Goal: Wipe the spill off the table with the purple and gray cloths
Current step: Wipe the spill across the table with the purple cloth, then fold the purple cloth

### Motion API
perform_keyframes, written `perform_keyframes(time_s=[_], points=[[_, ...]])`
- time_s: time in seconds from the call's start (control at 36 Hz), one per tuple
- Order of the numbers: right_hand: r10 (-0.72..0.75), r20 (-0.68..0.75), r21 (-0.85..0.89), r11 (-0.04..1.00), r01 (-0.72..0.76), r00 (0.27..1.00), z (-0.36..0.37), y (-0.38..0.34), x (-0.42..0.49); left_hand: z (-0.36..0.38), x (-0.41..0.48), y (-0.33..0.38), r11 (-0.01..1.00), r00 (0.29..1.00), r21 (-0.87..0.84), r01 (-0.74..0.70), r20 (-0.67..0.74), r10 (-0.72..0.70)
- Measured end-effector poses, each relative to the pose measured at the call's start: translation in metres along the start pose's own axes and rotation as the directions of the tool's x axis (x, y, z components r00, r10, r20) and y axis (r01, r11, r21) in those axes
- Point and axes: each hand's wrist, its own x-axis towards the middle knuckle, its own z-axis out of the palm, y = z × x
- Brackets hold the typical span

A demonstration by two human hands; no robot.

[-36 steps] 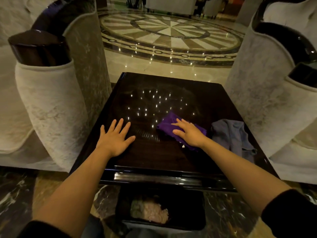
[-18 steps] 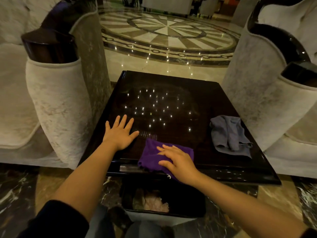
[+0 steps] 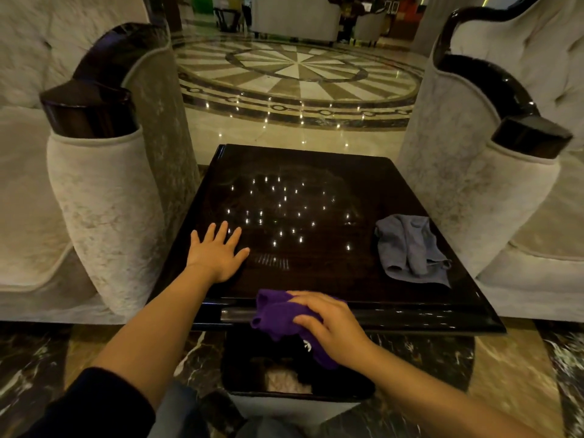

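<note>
A glossy dark table stands in front of me, with ceiling lights reflected on its top. My right hand presses the purple cloth at the table's near edge, and part of the cloth hangs over that edge. My left hand lies flat on the table's left side, fingers spread, holding nothing. The gray cloth lies crumpled near the table's right edge, apart from both hands. No spill can be made out on the dark surface.
Pale upholstered armchairs flank the table, one on the left and one on the right. A dark bin with light crumpled material inside sits on the marble floor below the near edge.
My right hand has dragged the purple cloth from the table's middle toward me, down to the near edge and partly over it. My left hand has stayed flat on the table.
</note>
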Motion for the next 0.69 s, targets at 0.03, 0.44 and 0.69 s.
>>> perform_keyframes(time_s=[0.03, 0.44, 0.69], points=[[-0.008, -0.010, -0.001, 1.000, 0.008, 1.000, -0.005, 0.000, 0.002, -0.002, -0.002, 0.005, 1.000, 1.000, 0.012, -0.018, -0.024, 0.018], [-0.134, 0.075, -0.188, 0.971, 0.146, 0.988, -0.043, -0.010, 0.014, -0.065, -0.048, 0.068, 0.490, 0.823, -0.871, 0.023, 0.295, 0.486], [-0.147, 0.009, -0.313, 0.939, 0.142, 0.989, -0.038, -0.004, -0.004, -0.077, -0.065, 0.068, 0.416, 0.835, -0.905, -0.087, 0.162, 0.526]])
